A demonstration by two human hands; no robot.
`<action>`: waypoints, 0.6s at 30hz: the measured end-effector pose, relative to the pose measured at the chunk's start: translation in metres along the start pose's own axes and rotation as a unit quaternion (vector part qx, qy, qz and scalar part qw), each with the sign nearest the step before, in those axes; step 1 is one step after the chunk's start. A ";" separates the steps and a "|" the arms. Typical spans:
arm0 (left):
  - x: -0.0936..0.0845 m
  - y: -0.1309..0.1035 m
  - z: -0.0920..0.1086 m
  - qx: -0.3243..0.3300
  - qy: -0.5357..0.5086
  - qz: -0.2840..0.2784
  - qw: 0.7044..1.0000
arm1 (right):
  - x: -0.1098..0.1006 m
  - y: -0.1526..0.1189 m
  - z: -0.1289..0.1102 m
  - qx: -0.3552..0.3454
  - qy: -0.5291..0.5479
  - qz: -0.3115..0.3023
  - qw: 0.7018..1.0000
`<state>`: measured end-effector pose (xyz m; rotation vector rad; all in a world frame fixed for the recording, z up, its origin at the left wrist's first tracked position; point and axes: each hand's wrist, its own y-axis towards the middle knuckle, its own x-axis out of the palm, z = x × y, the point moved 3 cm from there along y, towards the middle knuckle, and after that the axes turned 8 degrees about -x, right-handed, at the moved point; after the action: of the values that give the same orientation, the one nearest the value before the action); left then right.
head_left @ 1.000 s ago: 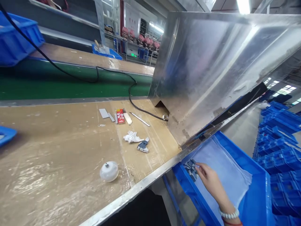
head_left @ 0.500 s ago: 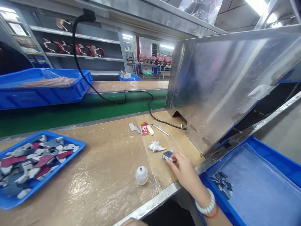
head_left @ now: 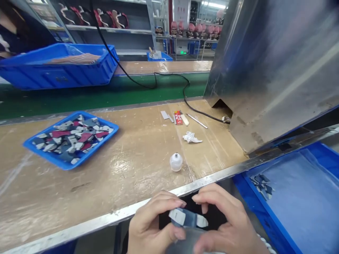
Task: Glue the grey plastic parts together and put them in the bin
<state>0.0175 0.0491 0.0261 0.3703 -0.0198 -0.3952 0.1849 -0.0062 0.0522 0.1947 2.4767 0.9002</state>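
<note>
Just off the table's front edge, my left hand (head_left: 156, 222) pinches a small blue-grey and white moulded piece (head_left: 189, 218) between thumb and fingers. My right hand (head_left: 225, 222) is curved around the piece's right end, thumb and fingers apart, with a gap between them and the piece. Beyond both hands, a small round translucent bottle (head_left: 176, 163) with a thin tip stands on the table (head_left: 137, 169). Crumpled white tissue (head_left: 191, 137) lies behind the bottle.
At left, a blue tray (head_left: 111, 135) holds many similar grey, white and maroon pieces. A blue bin (head_left: 280, 218) at right contains several pieces (head_left: 262, 186). A metal housing (head_left: 265, 88), black cable (head_left: 196, 107), pen-like rod (head_left: 197, 121) and red packet (head_left: 178, 118) lie farther back.
My right hand has come back from the tabletop beside the tissue to the front edge. The piece it held is now in my left hand, which has risen into view. The camera has shifted.
</note>
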 end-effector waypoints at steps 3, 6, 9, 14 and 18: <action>0.000 0.001 -0.002 -0.031 -0.056 0.018 0.998 | 0.011 0.001 -0.003 -0.023 0.061 -0.009 0.998; 0.002 0.002 -0.001 -0.039 -0.048 0.020 0.998 | 0.015 -0.002 -0.008 -0.052 0.052 0.005 0.997; -0.001 -0.001 0.000 -0.027 -0.025 0.022 0.999 | 0.015 -0.002 -0.009 -0.062 -0.011 0.003 0.998; -0.015 -0.011 0.010 0.082 0.088 0.074 0.990 | 0.015 0.004 -0.011 -0.112 -0.105 0.020 0.988; -0.017 -0.018 0.019 0.115 0.169 0.103 0.973 | 0.023 -0.001 -0.016 -0.137 -0.136 -0.014 0.981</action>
<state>-0.0061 0.0334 0.0381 0.6551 0.2295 -0.1204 0.1573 -0.0093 0.0528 0.1745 2.0756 1.1120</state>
